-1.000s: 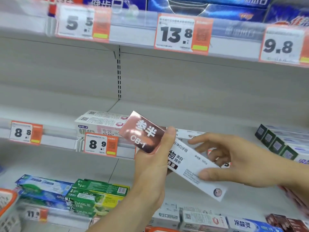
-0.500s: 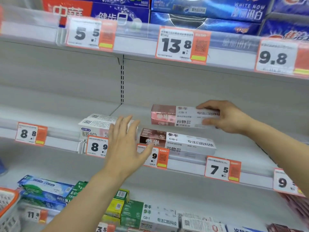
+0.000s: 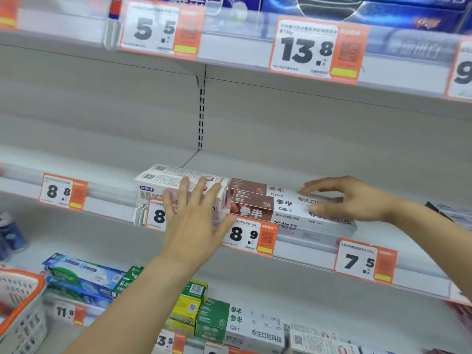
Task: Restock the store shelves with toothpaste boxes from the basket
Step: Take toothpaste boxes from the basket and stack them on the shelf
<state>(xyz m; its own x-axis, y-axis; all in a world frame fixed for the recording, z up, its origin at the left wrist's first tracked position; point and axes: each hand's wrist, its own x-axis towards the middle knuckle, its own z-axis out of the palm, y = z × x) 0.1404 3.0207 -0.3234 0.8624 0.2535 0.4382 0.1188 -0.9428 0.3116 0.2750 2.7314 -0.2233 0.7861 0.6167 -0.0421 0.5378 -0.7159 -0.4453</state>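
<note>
Two brown-and-white toothpaste boxes lie side by side on the middle shelf (image 3: 293, 164); the rear box (image 3: 258, 188) sits just behind the front box (image 3: 263, 209). My right hand (image 3: 350, 200) rests on their right half with straight fingers on the rear box and the thumb on the front one. My left hand (image 3: 194, 221) is spread flat in front of the pink-and-white boxes (image 3: 163, 178) to their left, its fingertips over their front face. The white basket with an orange rim (image 3: 23, 297) shows at the lower left corner.
Price tags line the shelf rails: 8.8 (image 3: 62, 191), 8.9 (image 3: 251, 236), 7.5 (image 3: 365, 263). Blue and green boxes (image 3: 84, 274) fill the lower shelf, with more brown-and-white boxes (image 3: 252, 328) beside them. Blue boxes (image 3: 383, 11) sit on the top shelf.
My right hand lowered the brown-and-white box from mid-air onto the shelf behind the one lying there. My left hand moved up and forward to the pink-and-white boxes.
</note>
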